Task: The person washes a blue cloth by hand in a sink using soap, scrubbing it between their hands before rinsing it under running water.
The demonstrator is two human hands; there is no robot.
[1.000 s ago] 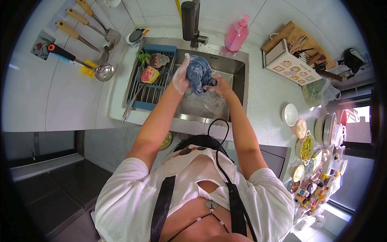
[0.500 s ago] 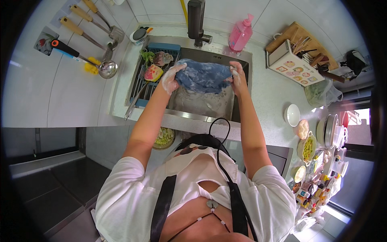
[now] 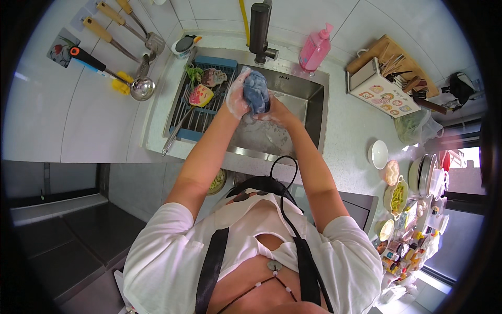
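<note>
Blue cloth (image 3: 255, 92): one | left hand (image 3: 237, 98), right hand (image 3: 278, 112): both holding | sink (image 3: 315, 111): one

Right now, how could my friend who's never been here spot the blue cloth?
Find the steel sink and look just in front of the dark faucet. There, the left hand and right hand hold a bunched blue cloth. Unlike the stiff blue rack on its left, it is crumpled and soapy.
</note>
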